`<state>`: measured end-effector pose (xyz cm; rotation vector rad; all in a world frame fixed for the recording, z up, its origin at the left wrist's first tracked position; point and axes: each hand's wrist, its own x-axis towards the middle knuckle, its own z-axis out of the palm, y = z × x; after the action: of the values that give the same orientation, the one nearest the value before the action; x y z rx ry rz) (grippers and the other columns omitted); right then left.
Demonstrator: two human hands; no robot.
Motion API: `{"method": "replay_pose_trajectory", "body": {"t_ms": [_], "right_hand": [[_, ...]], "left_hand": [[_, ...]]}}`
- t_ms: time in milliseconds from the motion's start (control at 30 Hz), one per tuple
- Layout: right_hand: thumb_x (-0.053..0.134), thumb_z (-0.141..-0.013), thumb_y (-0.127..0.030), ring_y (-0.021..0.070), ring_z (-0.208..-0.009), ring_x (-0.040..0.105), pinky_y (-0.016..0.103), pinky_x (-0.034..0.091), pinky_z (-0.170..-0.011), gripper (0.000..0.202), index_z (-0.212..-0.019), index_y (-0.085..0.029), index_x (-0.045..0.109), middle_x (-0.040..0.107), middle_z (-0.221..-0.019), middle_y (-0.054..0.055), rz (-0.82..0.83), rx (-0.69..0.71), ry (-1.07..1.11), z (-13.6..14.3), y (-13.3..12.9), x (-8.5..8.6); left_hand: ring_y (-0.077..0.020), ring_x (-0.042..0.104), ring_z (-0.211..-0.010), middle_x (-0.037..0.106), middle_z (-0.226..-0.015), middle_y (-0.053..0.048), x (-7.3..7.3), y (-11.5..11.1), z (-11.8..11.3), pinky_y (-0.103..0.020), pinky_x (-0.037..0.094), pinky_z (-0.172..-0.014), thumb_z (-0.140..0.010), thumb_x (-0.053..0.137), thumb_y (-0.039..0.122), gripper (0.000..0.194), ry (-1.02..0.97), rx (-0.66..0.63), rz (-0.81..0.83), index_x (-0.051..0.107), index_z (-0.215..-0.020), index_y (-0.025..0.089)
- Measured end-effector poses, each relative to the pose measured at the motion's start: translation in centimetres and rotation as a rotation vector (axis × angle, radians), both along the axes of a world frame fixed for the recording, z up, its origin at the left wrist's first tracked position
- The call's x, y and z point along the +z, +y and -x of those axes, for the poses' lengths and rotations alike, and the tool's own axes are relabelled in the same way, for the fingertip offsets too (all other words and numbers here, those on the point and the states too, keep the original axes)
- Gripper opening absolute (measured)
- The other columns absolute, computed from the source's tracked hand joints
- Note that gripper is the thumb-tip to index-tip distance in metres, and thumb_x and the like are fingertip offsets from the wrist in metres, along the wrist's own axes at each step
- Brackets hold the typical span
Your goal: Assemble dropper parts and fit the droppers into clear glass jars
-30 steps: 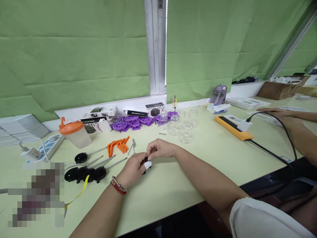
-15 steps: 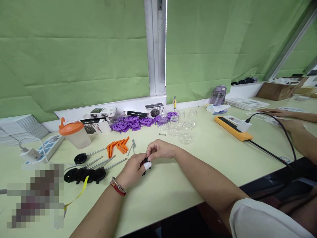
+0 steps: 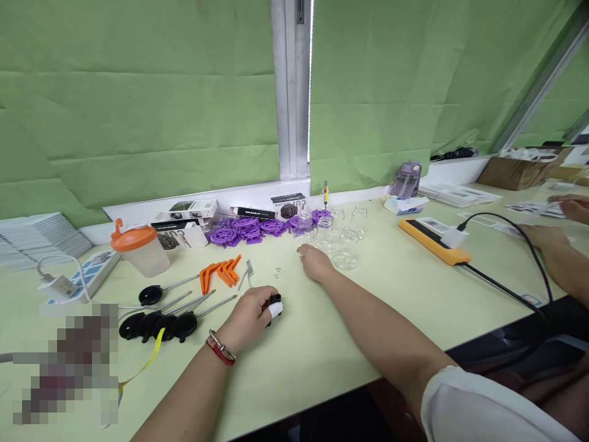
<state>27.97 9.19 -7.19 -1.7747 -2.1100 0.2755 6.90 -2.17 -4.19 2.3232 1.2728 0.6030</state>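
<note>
Centre, lower: the left hand (image 3: 252,314) pinches a black part (image 3: 275,299). Centre: the right hand (image 3: 316,263), grip indiscernible, lies beside glass jars (image 3: 345,259); a sideways sweep could topple them.

A small black plastic piece (image 3: 276,299) is mostly covered by the person's left hand (image 3: 251,312), and the underside of the right hand's curled fingers is hidden, so whether anything is held by the right hand (image 3: 317,264) cannot be told. Tiny pale bits (image 3: 278,272) nearby are too small to be identified. A brownish object (image 3: 69,362) at lower left is masked by coarse squares, while a co-worker's hand (image 3: 576,207) is cut off by the right edge.
</note>
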Motion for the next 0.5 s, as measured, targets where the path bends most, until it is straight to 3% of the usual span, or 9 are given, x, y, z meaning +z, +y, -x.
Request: {"method": "replay_pose_trajectory", "body": {"t_ms": [133,233,400,500], "right_hand": [[0.051,-0.080,-0.009,0.0243,-0.094,0.060,0.030,0.041,-0.074,0.024,-0.094,-0.017,0.068,0.065,-0.102,0.012,0.058,-0.045,-0.057,0.0,0.1,0.1],[0.054,-0.072,-0.003,0.0239,-0.086,0.061,0.029,0.039,-0.068,0.022,-0.081,-0.016,0.069,0.067,-0.089,0.012,0.070,-0.081,-0.071,0.1,-0.1,0.4],[0.056,-0.069,-0.003,0.0218,-0.085,0.060,0.027,0.037,-0.064,0.032,-0.094,-0.019,0.067,0.066,-0.096,0.010,0.052,-0.109,-0.018,-0.3,-0.6,0.6],[0.058,-0.069,-0.006,0.0172,-0.076,0.058,0.025,0.038,-0.060,0.032,-0.098,-0.018,0.064,0.066,-0.089,0.007,0.083,-0.057,0.227,-0.1,-1.1,0.8]], "left_hand": [[-0.0143,0.052,-0.063,0.058,-0.071,-0.002,0.0,0.0,0.1,-0.026,0.040,-0.061,-0.086,0.046,0.031,0.018,0.004,0.001,-0.004,0.057,-0.082,0.018],[-0.0143,0.052,-0.064,0.059,-0.072,-0.001,0.1,-0.1,0.1,-0.026,0.040,-0.062,-0.086,0.046,0.031,0.017,-0.001,0.001,-0.004,0.058,-0.082,0.019],[-0.0136,0.052,-0.063,0.060,-0.070,0.000,0.0,-0.1,0.0,-0.025,0.040,-0.062,-0.086,0.048,0.030,0.016,-0.020,0.011,0.008,0.059,-0.083,0.019],[-0.0135,0.052,-0.064,0.060,-0.070,0.000,0.0,-0.1,0.0,-0.025,0.039,-0.062,-0.086,0.048,0.030,0.016,-0.027,0.004,0.013,0.058,-0.083,0.019]]}}
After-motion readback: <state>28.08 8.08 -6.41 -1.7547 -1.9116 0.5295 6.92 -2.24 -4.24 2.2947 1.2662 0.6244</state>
